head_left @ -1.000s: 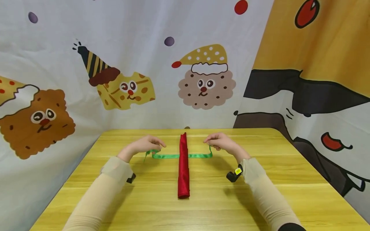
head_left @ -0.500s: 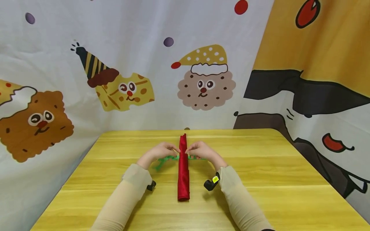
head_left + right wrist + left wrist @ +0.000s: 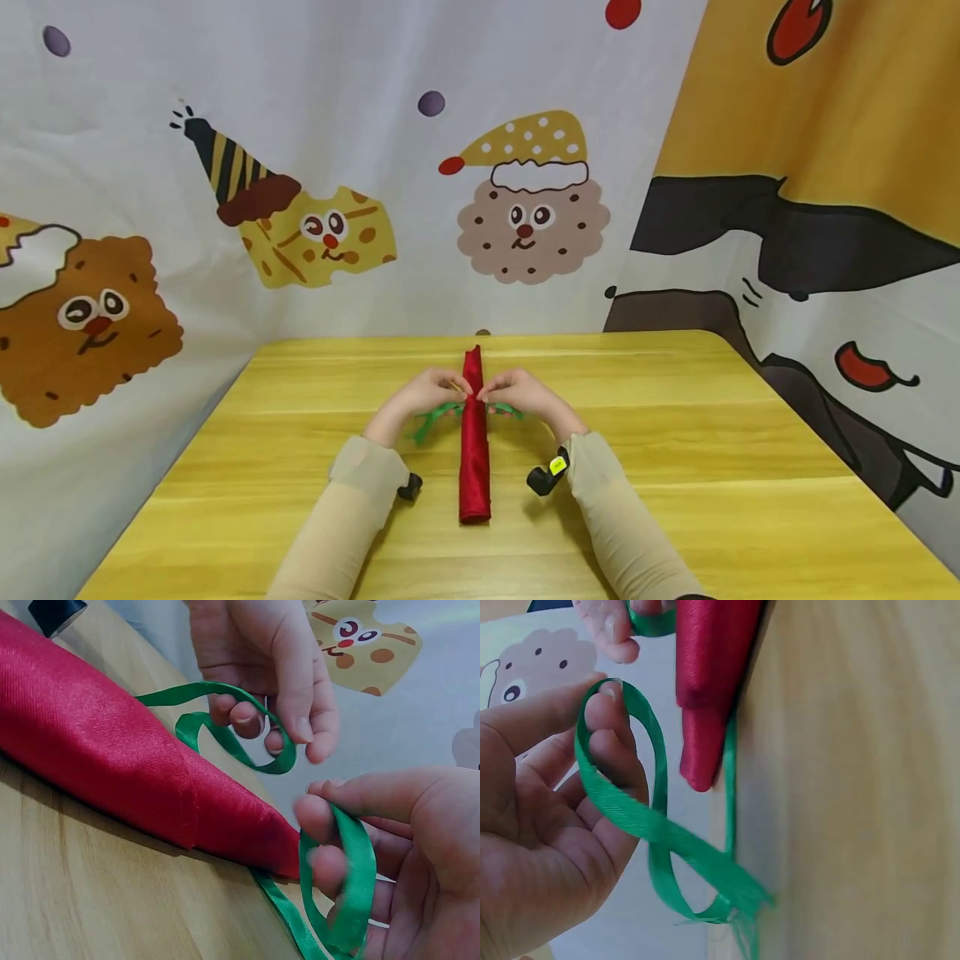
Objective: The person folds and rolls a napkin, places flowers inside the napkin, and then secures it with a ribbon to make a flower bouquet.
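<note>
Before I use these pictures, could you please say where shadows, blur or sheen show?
Head: soft shadows beside the sleeves on the table; left wrist: table grain smeared, ribbon crisper; right wrist: right hand blurred at fingertips, soft sheen on the cloth.

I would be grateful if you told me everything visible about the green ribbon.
The green ribbon is narrow and flat, with a satin-like sheen. It appears to pass beneath the red roll on the table, crosswise to it, and emerges on both sides, with one loose loop in the grip of the left hand and another in that of the right hand. The end near the left hand looks frayed; the other end is unclear. No knot shows.
</note>
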`<action>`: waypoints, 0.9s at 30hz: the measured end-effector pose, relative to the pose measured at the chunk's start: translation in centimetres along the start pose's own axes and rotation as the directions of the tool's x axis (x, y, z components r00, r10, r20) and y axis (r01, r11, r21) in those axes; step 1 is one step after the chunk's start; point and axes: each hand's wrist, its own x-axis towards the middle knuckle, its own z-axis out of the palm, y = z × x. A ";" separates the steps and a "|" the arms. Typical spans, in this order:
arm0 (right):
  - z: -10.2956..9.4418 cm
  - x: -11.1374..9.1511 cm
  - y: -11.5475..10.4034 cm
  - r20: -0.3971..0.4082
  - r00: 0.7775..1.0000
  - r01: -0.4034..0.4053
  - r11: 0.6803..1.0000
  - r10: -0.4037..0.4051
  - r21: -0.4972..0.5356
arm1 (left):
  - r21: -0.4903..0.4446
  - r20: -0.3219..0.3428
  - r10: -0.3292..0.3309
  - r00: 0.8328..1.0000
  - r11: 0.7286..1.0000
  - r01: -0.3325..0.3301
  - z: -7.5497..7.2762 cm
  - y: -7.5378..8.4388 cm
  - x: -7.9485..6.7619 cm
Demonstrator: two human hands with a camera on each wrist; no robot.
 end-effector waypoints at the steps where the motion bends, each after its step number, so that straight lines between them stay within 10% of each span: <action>1: 0.0 0.0 0.0 0.007 1.000 -0.001 1.000 0.001 0.013 | -0.011 0.003 -0.005 1.000 1.000 0.005 0.0 -0.1 0.0; 27: -0.9 -0.2 0.9 0.079 0.996 0.032 0.997 -0.037 0.064 | -0.125 0.062 -0.010 0.998 0.992 0.018 -0.4 -1.2 0.2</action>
